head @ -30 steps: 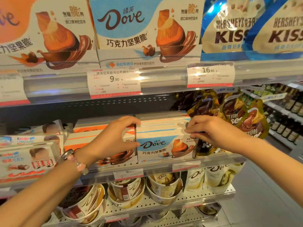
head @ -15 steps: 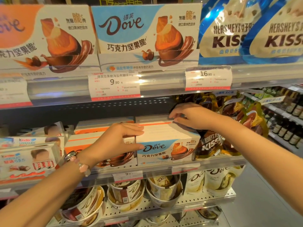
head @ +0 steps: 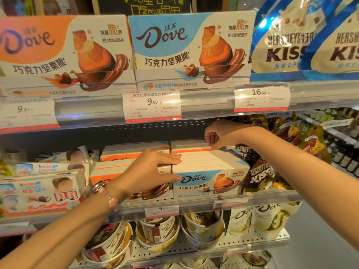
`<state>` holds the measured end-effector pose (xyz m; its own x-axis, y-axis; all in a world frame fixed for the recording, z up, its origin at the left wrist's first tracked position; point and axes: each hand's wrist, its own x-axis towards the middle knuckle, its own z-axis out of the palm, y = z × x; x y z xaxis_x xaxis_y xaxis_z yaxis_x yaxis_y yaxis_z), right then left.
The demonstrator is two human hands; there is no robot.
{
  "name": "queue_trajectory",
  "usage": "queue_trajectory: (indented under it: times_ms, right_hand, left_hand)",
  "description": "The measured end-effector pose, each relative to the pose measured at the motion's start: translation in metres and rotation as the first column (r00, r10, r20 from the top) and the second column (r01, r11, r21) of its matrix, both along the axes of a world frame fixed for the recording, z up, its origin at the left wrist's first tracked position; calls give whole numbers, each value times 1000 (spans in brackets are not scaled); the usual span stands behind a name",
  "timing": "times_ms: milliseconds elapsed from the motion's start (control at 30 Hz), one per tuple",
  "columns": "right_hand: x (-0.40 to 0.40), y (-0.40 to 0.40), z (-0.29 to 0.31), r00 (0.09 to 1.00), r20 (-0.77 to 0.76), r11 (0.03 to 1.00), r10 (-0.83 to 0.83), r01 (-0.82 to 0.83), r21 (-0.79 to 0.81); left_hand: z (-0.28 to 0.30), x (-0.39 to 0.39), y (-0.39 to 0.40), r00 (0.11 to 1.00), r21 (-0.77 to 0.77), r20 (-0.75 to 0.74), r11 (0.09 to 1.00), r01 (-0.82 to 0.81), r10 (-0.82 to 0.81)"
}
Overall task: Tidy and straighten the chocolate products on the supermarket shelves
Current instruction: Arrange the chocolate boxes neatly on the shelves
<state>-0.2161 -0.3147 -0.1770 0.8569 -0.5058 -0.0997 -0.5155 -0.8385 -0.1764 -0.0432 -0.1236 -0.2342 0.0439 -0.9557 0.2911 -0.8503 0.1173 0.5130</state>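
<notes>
A blue Dove box (head: 209, 183) stands at the front of the middle shelf (head: 272, 198). My left hand (head: 153, 171) holds its left edge, fingers laid over the top and thumb on the front face. Behind it lies another Dove box (head: 192, 147) with an orange stripe. My right hand (head: 223, 134) reaches deep under the upper shelf and its curled fingers grip the back end of that rear box. Orange Dove boxes (head: 110, 167) sit directly left of the blue one, partly hidden by my left hand.
Hershey's Kisses bags (head: 260, 175) press against the right side of the blue box. Kinder boxes (head: 38, 191) fill the left of the shelf. The upper shelf's rail (head: 209, 105) with price tags hangs just over my right hand. Dove tubs (head: 157, 233) stand below.
My right hand left the front box's right side and moved up and back to the rear of the row. My left hand stayed on the box's left edge.
</notes>
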Motion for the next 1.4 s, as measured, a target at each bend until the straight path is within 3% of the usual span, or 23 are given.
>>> queue_trajectory:
  times_ms: [433,733,933,1033,1100,1233,1400]
  right_hand:
    - [0,-2,2,1000,11,1000,-10,10,-20]
    - [-9,5,-16,993,-47,933,113,-122,-340]
    - [-20,13,-37,970,202,910,138,-44,-412]
    - [-26,23,-31,908,405,916,111,65,-395]
    - [-30,31,-23,843,515,862,156,138,-487]
    - [-38,50,-12,761,581,783,287,162,-600]
    - [-20,79,-14,635,600,777,486,0,-629]
  left_hand:
    - [6,-4,1,996,-11,42,997,-76,77]
    - [-1,-5,2,995,-52,40,995,-88,90]
    - [-2,-6,3,994,-64,63,994,-89,93]
    - [0,-7,3,991,-64,99,994,-87,94]
    - [1,-5,7,983,-57,162,996,-73,82]
    - [5,8,23,950,-71,268,987,-144,158]
    - [10,26,48,881,-61,401,967,-247,250]
